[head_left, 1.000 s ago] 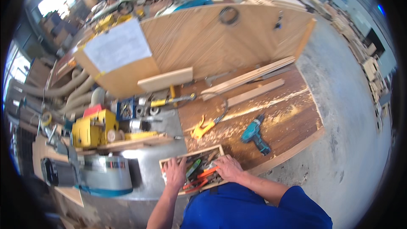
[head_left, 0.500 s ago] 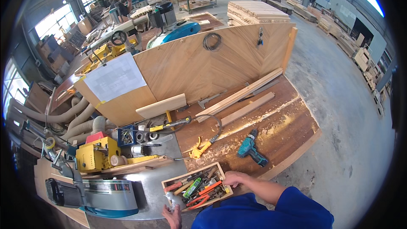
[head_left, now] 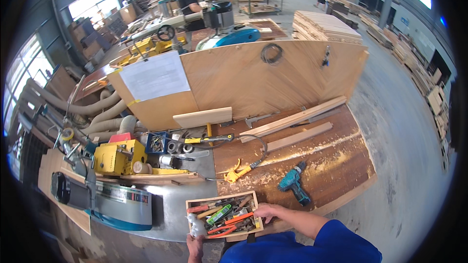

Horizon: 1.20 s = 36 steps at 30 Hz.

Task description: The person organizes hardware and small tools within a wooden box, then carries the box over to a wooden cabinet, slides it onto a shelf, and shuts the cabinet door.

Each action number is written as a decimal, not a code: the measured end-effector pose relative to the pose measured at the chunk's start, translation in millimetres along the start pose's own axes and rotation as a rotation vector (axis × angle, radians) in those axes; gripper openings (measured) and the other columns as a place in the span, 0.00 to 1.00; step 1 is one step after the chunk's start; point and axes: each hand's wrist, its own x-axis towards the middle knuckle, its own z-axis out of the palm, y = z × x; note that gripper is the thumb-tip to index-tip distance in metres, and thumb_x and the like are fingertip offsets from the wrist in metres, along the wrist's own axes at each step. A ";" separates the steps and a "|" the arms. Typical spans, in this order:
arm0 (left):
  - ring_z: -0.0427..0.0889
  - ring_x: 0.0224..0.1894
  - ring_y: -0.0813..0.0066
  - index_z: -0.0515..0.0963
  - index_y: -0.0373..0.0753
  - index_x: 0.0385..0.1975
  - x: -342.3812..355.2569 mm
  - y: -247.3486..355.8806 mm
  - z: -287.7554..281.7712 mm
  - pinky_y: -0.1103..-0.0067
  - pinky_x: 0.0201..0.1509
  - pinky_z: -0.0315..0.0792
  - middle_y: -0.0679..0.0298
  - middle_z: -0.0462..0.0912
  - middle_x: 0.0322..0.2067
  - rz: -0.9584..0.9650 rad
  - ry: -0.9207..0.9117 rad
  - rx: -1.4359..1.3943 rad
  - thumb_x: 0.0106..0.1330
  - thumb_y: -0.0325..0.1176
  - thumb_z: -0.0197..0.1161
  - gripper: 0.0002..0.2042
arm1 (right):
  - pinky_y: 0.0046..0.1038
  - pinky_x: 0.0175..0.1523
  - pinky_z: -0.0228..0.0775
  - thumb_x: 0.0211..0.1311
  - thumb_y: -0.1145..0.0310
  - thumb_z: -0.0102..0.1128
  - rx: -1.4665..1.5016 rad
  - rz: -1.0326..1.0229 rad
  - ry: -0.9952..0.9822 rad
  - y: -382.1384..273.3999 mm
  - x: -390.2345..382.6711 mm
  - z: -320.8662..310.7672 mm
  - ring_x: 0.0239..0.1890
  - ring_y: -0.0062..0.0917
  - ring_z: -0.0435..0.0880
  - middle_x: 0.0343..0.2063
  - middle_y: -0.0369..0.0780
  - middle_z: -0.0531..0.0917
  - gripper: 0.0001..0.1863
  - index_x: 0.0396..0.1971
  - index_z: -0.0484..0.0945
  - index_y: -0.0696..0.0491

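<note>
A shallow wooden tool box (head_left: 222, 197) stands at the bench's near edge, right in front of me. Inside lie several hand tools: orange-handled pliers (head_left: 223, 230), an orange-handled tool (head_left: 239, 218), a green tool (head_left: 219, 214) and wooden-handled ones. A crumpled pale plastic bag (head_left: 196, 225) sits at its left end. My right hand (head_left: 265, 211) is closed on the box's right end, close to the orange handle. At the near left corner my left hand (head_left: 195, 247) grips the box, its fingertips partly hidden by the corner and bag.
A teal cordless drill (head_left: 293, 183) lies right of the box, amid wood shavings. Beyond are a yellow air blow gun (head_left: 237, 172) with its hose and long wood strips (head_left: 297, 117). A yellow machine (head_left: 118, 157) stands left; an upright wooden panel (head_left: 273, 78) closes the back.
My left hand has come from beside the box onto its near left corner. My right hand stays at the right end. The whole view has shifted, with the background moving rightward.
</note>
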 end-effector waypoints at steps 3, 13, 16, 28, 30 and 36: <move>0.82 0.34 0.72 0.78 0.36 0.48 -8.4 3.0 0.9 0.75 0.34 0.76 0.60 0.85 0.39 -0.015 0.006 0.104 0.58 0.27 0.68 0.17 | 0.39 0.41 0.91 0.68 0.60 0.58 -0.025 -0.050 0.052 8.3 5.1 -0.6 0.45 0.40 0.92 0.53 0.52 0.86 0.24 0.51 0.82 0.68; 0.79 0.54 0.55 0.69 0.44 0.59 -71.4 -19.2 14.3 0.43 0.60 0.79 0.55 0.77 0.56 -0.200 -0.030 -0.362 0.59 0.22 0.61 0.25 | 0.38 0.33 0.81 0.59 0.65 0.59 -0.107 -0.194 0.151 46.5 -11.8 20.3 0.31 0.30 0.88 0.33 0.50 0.89 0.19 0.37 0.83 0.71; 0.81 0.58 0.51 0.68 0.42 0.60 -81.7 -8.5 -1.7 0.43 0.60 0.78 0.52 0.76 0.60 -0.254 -0.068 -0.603 0.69 0.25 0.62 0.20 | 0.38 0.38 0.86 0.62 0.65 0.59 -0.123 -0.136 0.195 13.4 -82.3 34.2 0.34 0.34 0.92 0.36 0.51 0.90 0.20 0.40 0.86 0.69; 0.84 0.47 0.65 0.70 0.44 0.64 -108.1 -72.9 -134.8 0.65 0.46 0.84 0.60 0.81 0.52 -0.045 -0.061 -0.591 0.73 0.41 0.68 0.24 | 0.37 0.37 0.83 0.58 0.69 0.61 -0.005 -0.238 0.200 30.1 -26.0 167.8 0.35 0.30 0.89 0.36 0.44 0.88 0.21 0.50 0.84 0.63; 0.81 0.43 0.79 0.79 0.43 0.55 -122.6 -45.1 -179.0 0.78 0.38 0.78 0.68 0.81 0.44 -0.010 -0.163 -0.638 0.78 0.51 0.60 0.19 | 0.36 0.39 0.86 0.58 0.73 0.59 0.084 -0.284 0.162 23.9 -26.8 205.1 0.36 0.32 0.90 0.39 0.42 0.88 0.24 0.56 0.81 0.62; 0.79 0.53 0.70 0.69 0.47 0.61 -176.8 -71.5 -292.5 0.65 0.55 0.80 0.64 0.76 0.54 -0.092 0.226 -0.702 0.81 0.53 0.59 0.20 | 0.39 0.42 0.90 0.58 0.77 0.56 -0.032 -0.275 -0.080 -57.4 -13.2 304.5 0.45 0.36 0.91 0.50 0.48 0.87 0.31 0.65 0.73 0.63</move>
